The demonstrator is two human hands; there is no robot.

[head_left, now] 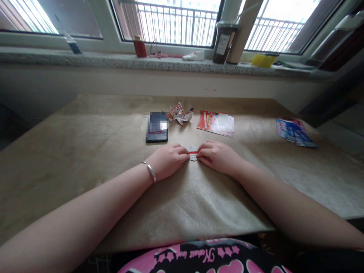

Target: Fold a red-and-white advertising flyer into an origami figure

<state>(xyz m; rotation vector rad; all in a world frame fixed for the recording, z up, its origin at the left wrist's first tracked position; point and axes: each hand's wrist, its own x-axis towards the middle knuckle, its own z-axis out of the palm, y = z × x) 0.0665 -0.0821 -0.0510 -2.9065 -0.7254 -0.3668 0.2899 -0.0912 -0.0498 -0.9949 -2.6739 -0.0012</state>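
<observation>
A small folded piece of paper (193, 153), white with a red stripe and a pointed near edge, lies flat on the table between my hands. My left hand (171, 158), with a silver bangle at its wrist, pinches the paper's left side. On the right side, my right hand (217, 156) grips it with bent fingers pressed together. Both hands rest low on the table, and the fingertips cover the paper's two ends. Just beyond my left hand lies a phone (157, 129), its screen partly blurred.
Crumpled printed paper (180, 113) sits right of the phone. Red and white leaflets (216, 123) lie beyond my right hand, blue ones (295, 132) farther right. The brown table (71, 151) reaches toward a stone windowsill (105, 60) bearing a dark lidded container (224, 43) and a red bottle (140, 47).
</observation>
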